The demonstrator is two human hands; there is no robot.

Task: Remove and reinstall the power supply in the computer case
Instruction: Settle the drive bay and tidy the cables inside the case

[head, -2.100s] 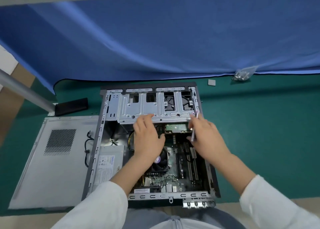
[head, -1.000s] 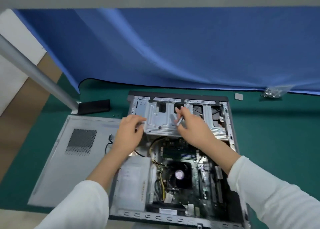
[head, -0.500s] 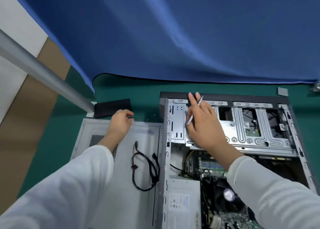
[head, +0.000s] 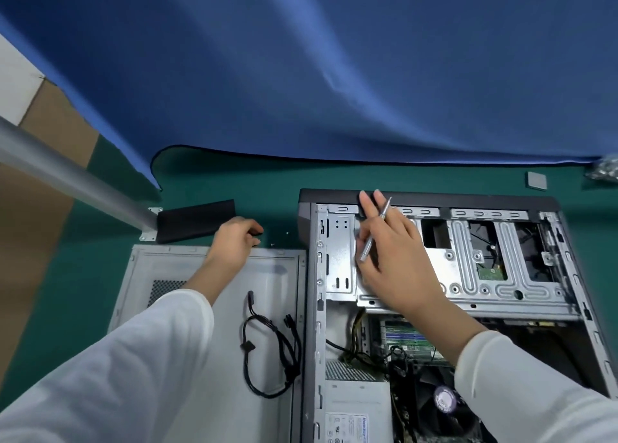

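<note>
Since half a second ago my view has barely shifted; my left hand [head: 234,242] has crept slightly further past the far edge of the grey side panel [head: 214,308] onto the green mat [head: 83,275], fingers curled over something small I cannot make out, so I cannot tell whether it grips anything; a black block [head: 195,225] lies just left of that hand, touching the foot of a grey metal post [head: 67,181]; nearer me than that hand, a loose bundle of black cables [head: 271,345] sprawls on the panel; right of the panel sits the open computer case [head: 312,308], lying on its side; my right hand [head: 391,252] rests flat on the silver drive cage [head: 501,275], fingertips at the case's far black rim, a slim silver screwdriver [head: 374,235] pinched between the fingers; nearer me and slightly left of that hand sits the power supply [head: 354,406], a grey metal box in the case's near-left corner, with a mesh vent on its far end and a white printed label on top; yellow and black wires [head: 354,342] run from its far end; just right of it is the round cooler fan [head: 441,406]; far right, on the mat, lies a small grey square [head: 537,180].
</note>
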